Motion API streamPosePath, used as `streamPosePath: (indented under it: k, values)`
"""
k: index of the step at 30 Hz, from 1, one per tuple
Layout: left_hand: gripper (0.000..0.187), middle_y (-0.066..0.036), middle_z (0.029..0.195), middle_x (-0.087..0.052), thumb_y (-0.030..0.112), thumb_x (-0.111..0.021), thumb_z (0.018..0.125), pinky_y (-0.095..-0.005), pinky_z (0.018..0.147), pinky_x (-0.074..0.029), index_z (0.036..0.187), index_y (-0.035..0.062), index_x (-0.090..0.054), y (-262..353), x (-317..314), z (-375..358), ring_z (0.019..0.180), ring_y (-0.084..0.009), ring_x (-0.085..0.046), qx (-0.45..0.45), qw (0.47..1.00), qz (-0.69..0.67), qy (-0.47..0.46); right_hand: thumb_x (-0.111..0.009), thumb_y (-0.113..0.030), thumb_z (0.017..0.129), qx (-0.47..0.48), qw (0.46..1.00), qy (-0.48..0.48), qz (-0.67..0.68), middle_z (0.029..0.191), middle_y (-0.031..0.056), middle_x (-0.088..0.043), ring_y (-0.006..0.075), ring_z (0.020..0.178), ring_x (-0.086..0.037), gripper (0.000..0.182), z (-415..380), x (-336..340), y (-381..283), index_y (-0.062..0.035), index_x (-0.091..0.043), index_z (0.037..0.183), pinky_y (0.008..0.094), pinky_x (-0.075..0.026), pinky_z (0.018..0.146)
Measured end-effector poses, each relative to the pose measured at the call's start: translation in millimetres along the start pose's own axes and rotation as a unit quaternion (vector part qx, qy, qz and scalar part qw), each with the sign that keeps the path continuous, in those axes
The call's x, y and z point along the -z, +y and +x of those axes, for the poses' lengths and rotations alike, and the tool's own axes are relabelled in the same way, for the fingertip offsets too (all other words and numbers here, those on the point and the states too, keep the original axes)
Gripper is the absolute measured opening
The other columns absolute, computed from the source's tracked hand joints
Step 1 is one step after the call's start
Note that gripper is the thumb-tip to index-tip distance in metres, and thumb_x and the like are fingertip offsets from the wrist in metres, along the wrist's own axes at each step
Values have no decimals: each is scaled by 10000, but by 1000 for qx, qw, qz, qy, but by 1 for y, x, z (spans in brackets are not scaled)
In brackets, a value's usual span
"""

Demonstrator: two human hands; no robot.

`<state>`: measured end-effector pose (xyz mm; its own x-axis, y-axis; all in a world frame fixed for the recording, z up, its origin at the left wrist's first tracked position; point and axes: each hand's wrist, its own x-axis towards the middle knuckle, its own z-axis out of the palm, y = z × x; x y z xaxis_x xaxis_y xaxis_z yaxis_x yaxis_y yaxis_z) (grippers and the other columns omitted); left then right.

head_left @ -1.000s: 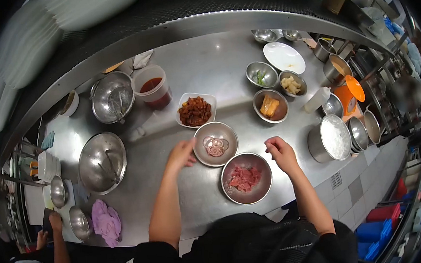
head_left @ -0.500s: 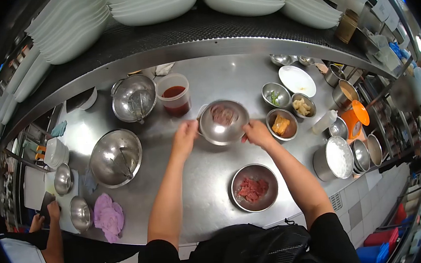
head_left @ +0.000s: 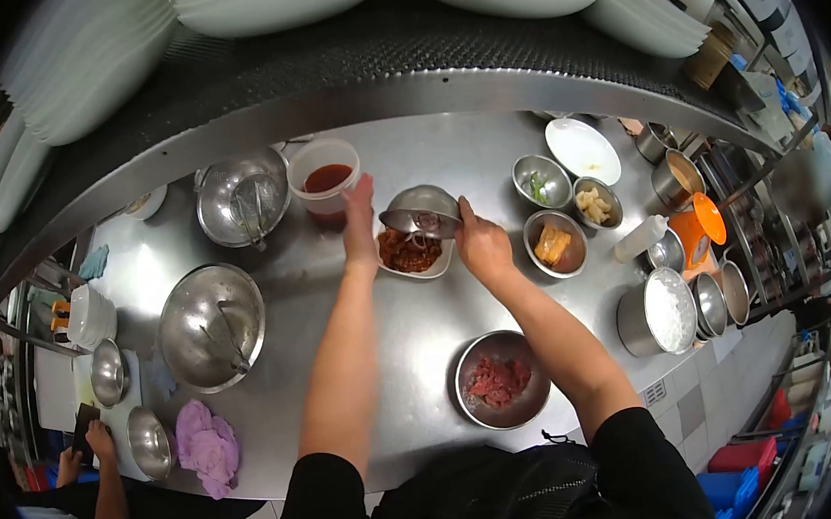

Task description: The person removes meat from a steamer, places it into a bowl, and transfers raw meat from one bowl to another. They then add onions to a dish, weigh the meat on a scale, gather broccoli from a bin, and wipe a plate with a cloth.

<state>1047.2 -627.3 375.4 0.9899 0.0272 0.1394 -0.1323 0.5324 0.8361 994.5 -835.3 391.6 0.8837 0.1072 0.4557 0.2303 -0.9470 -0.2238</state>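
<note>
My right hand [head_left: 483, 244] grips the edge of a small steel bowl [head_left: 420, 203], which is tipped over a white dish [head_left: 434, 274]. Dark reddish-brown food [head_left: 405, 253] lies in that dish, partly hidden under the bowl. Strips of something purplish show at the bowl's lowered rim. My left hand [head_left: 360, 227], slightly blurred, is raised at the dish's left with fingers stretched out and nothing in them. Just behind it stands a clear plastic tub [head_left: 326, 176] of red sauce. Closer to me, a steel bowl [head_left: 525, 413] contains raw red meat [head_left: 497, 381].
Small bowls of greens [head_left: 538, 187], pale chunks [head_left: 593, 207] and an orange-brown block [head_left: 553, 244] stand right, near a white plate [head_left: 584, 151]. Large steel bowls [head_left: 184, 324] are left. A shelf edge [head_left: 444, 80] crosses above. A co-worker's hands [head_left: 100, 440] hold a dark blade [head_left: 84, 427].
My left hand has let go of the steel bowl and opened. My right hand has tilted the bowl and shifted it slightly left, and the white dish with food now shows beneath.
</note>
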Motion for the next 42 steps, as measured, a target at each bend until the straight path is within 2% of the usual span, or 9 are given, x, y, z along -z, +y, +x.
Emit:
streamPosePath:
  k: [8, 11, 16, 18, 27, 28, 34, 39, 42]
  values:
    - [770, -107, 1488, -201, 609, -164, 917, -329, 1117, -40, 1417, 27, -224, 15, -24, -14, 1387, -212, -122, -46, 979, 180, -89, -578, -94, 766, 62, 996, 59, 19, 775, 156, -610, 316, 627, -600, 535, 6, 4, -2, -31, -449, 1281, 413, -497, 575]
    - [822, -98, 1471, -242, 672, -165, 879, -342, 1116, -72, 1421, 57, -231, 18, -11, 5, 1377, -218, -159, 15, 990, -113, -81, -581, -105, 756, 34, 998, 50, -19, 706, 117, -582, 274, 587, -588, 534, 6, 7, 5, -53, -470, 1276, 386, -498, 559]
    - [795, -98, 1476, -226, 657, -145, 889, -345, 1118, -74, 1431, 77, -201, 49, -2, -6, 1372, -222, -165, -139, 981, 135, 1, -588, -120, 765, 38, 996, 74, 27, 724, 120, -583, 286, 586, -588, 542, 6, 20, -4, -80, -455, 1289, 398, -497, 551]
    - [782, -95, 1473, -235, 653, -158, 892, -345, 1114, -90, 1429, 88, -218, 25, -18, -14, 1366, -216, -180, -151, 883, 443, 2, -592, -124, 765, 60, 995, 76, 38, 727, 120, -581, 290, 586, -587, 546, 3, 19, -9, -87, -450, 1291, 400, -496, 548]
    - [664, -104, 1474, -236, 544, -227, 946, -357, 1103, -144, 1420, 80, -238, 55, 0, -5, 1358, -222, -216, -96, 988, 120, -11, -586, -104, 762, 43, 994, 96, 28, 720, 127, -568, 297, 602, -589, 529, 13, 28, -15, -128, -465, 1277, 397, -496, 540]
    - [645, -117, 1471, -239, 501, -253, 956, -342, 1109, -131, 1416, 50, -218, 30, -25, -14, 1364, -233, -203, -132, 844, 520, -7, -584, -105, 763, 59, 995, 72, 26, 722, 126, -567, 296, 605, -590, 527, 8, 24, -24, -136, -466, 1276, 397, -496, 539]
    - [605, -119, 1460, -261, 499, -271, 951, -341, 1102, -157, 1422, 119, -259, 76, -15, -17, 1353, -240, -220, -92, 987, 130, 18, -592, -142, 775, 22, 996, 88, -6, 752, 117, -574, 300, 594, -593, 506, 11, 41, 7, -165, -476, 1267, 412, -493, 537]
    - [649, -147, 1454, -260, 496, -259, 956, -353, 1101, -148, 1419, 44, -225, 29, -27, -19, 1359, -240, -200, -218, 845, 487, -5, -596, -146, 766, 35, 994, 81, 57, 754, 138, -590, 330, 626, -601, 497, 9, 36, -25, -128, -486, 1250, 418, -505, 582]
    - [633, -120, 1471, -232, 499, -228, 959, -346, 1107, -111, 1432, 78, -209, 50, -29, -16, 1369, -230, -172, -142, 960, 242, 6, -553, -160, 785, -22, 997, 53, 59, 811, 175, -627, 350, 683, -616, 405, 6, 30, -13, -95, -531, 1184, 416, -513, 628]
